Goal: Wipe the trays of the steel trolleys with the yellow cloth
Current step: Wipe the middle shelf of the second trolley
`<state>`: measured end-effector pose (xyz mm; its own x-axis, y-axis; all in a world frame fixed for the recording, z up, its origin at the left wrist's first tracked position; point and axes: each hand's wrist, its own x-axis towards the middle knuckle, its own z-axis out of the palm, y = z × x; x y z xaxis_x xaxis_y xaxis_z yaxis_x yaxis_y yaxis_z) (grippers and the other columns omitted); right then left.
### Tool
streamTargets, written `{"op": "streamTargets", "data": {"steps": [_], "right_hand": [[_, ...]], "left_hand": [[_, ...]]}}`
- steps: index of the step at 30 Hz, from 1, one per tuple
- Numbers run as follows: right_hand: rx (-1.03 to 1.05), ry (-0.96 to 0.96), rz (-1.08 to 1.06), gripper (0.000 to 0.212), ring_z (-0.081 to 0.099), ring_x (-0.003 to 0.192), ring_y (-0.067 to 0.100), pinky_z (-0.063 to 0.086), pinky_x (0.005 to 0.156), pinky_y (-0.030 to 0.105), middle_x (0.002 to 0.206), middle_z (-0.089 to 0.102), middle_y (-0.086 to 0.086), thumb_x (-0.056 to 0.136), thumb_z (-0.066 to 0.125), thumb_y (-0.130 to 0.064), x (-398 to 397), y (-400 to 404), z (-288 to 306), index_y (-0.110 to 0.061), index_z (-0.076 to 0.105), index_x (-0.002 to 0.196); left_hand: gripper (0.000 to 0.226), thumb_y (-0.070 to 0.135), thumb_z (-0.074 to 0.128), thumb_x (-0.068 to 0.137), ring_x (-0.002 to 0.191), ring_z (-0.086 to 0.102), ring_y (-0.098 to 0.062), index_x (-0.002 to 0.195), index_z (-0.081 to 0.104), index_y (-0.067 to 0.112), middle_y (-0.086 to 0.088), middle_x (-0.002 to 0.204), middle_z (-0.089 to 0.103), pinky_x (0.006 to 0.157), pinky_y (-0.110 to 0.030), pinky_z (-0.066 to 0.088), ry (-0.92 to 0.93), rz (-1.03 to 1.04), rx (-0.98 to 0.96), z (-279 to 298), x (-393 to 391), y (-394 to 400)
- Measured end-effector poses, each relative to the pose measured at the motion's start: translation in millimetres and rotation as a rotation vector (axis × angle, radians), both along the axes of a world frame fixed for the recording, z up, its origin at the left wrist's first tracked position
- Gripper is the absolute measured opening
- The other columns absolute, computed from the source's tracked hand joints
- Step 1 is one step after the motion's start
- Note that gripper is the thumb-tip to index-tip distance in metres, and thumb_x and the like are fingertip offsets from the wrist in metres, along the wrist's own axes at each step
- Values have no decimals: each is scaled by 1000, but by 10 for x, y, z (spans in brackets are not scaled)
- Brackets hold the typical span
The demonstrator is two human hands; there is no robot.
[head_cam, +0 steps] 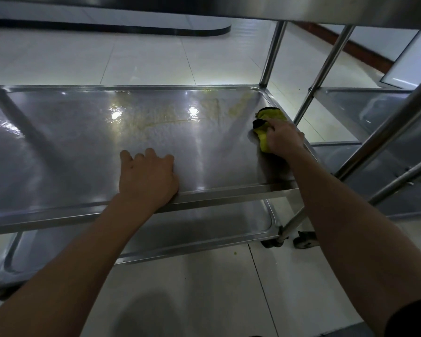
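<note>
Both bare forearms reach in. Left hand (147, 177) rests flat, fingers relaxed, on the near rim of the shiny rectangular steel middle tray (58, 147). Right hand (283, 138) grips the crumpled yellow cloth (269, 115) at the tray's right end. Yellowish smears (170, 121) lie leftward of the cloth, along the tray's left-right long axis.
</note>
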<state>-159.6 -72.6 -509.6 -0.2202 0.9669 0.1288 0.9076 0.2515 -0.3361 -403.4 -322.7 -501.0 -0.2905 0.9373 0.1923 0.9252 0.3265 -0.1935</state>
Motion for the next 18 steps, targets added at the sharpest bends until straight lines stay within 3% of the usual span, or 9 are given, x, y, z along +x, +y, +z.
{"op": "streamTargets", "data": {"steps": [5, 10, 14, 18], "right_hand": [[-10, -2, -19, 45, 38, 138, 35, 23, 114, 56, 148, 47, 12, 100, 36, -31, 51, 51, -10, -29, 48, 144], [-1, -3, -12, 47, 41, 136, 35, 25, 112, 57, 146, 48, 12, 98, 36, -31, 60, 64, -29, -31, 49, 143], [-10, -5, -2, 46, 43, 134, 35, 26, 111, 55, 144, 50, 12, 98, 37, -31, 92, 73, -22, -30, 49, 143], [-12, 10, -20, 48, 42, 134, 35, 25, 111, 51, 144, 50, 13, 95, 37, -30, 183, 83, 10, -31, 50, 142]], "left_hand": [[33, 42, 40, 96, 81, 61, -28, 110, 65, 25, -8, 97, 56, 99, -53, 33, 5, 12, -15, -10, 10, 0], [22, 32, 49, 89, 92, 53, -25, 90, 66, 19, -3, 98, 51, 100, -52, 32, -61, -8, -33, 39, 39, 64], [24, 24, 59, 79, 59, 43, -13, 59, 47, 18, 4, 66, 46, 100, -50, 32, -126, -60, -31, 126, 8, 154], [27, 23, 55, 84, 54, 42, -14, 59, 46, 20, 3, 64, 44, 98, -49, 32, -114, -64, -4, 72, 19, 125]]}}
